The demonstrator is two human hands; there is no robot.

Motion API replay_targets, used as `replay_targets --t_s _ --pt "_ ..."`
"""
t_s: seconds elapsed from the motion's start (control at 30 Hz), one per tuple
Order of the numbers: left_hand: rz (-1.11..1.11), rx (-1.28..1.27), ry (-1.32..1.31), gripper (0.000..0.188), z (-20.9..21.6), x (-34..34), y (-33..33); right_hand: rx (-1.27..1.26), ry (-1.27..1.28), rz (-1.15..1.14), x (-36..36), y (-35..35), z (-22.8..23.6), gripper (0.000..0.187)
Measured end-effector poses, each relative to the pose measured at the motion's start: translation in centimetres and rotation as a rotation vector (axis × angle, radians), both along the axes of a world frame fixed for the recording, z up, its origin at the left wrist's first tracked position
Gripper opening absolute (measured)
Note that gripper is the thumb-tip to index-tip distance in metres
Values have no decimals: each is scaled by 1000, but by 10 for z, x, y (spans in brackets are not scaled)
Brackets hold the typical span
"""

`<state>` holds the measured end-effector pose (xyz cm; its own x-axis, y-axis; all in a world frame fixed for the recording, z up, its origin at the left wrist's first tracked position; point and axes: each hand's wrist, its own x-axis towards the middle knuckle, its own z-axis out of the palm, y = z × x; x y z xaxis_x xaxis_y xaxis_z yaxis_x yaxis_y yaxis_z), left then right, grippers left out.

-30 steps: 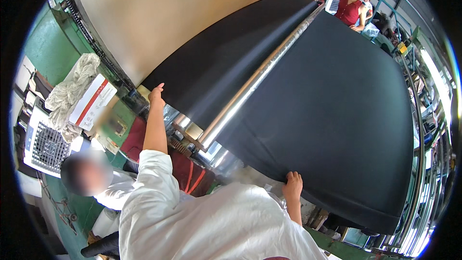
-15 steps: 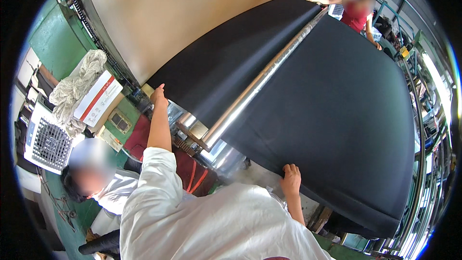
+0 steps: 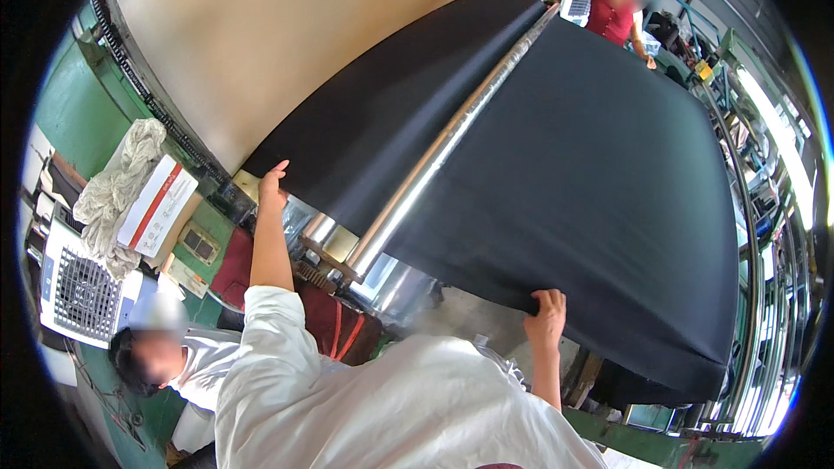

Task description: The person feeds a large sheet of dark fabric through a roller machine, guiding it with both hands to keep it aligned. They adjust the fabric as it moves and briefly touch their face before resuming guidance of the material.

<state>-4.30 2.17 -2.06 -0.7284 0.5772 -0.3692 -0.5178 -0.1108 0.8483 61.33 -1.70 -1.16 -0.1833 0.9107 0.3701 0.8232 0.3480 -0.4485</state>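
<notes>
A wide sheet of black material (image 3: 591,182) stretches in front of me, running under a shiny metal bar (image 3: 452,139) and up against a large tan roller (image 3: 234,43). At the sheet's left near edge, close to the roller, my left hand (image 3: 272,188) is closed on the border, with one finger sticking out over the black surface. My right hand (image 3: 546,320) grips the near edge farther right, its fingers curled over the top. Its thumb is hidden. Across the sheet, a person in red (image 3: 612,17) has one hand by the roller and the other at the far edge.
Another person in white (image 3: 204,365) is low at my left. Beyond stand a white box (image 3: 158,208), a heap of pale cloth (image 3: 117,191) and a white air cooler (image 3: 82,282). Gears (image 3: 317,276) sit beside the bar's near end. Metal rails (image 3: 751,243) run along the right.
The view has shifted slightly. My right hand has moved rightward along the sheet's near edge. My left hand stays at the edge by the roller.
</notes>
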Motion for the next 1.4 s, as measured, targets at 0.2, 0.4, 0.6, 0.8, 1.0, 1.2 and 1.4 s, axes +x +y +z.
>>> replay_targets --t_s 0.2,0.4,0.6,0.8,1.0,1.2,1.4 --pt "212 -34 -11 40 -7 -9 -1 -110 -155 -177 44 -8 -30 26" --pt "71 15 -2 22 2 3 -1 -125 -203 -8 9 -26 -33 24" --pt "168 -26 3 28 4 4 -4 -109 -146 51 -8 -20 -25 24" --pt "-13 21 -24 38 1 5 -3 -101 -109 108 -22 -22 -28 28" --pt "70 -19 -36 36 -2 -1 -6 -98 -99 162 -40 -17 -35 30" --pt "-124 10 -33 38 5 8 -2 22 89 236 -35 -13 -13 30" --pt "-175 11 0 25 3 11 2 99 -11 -236 26 0 1 36"
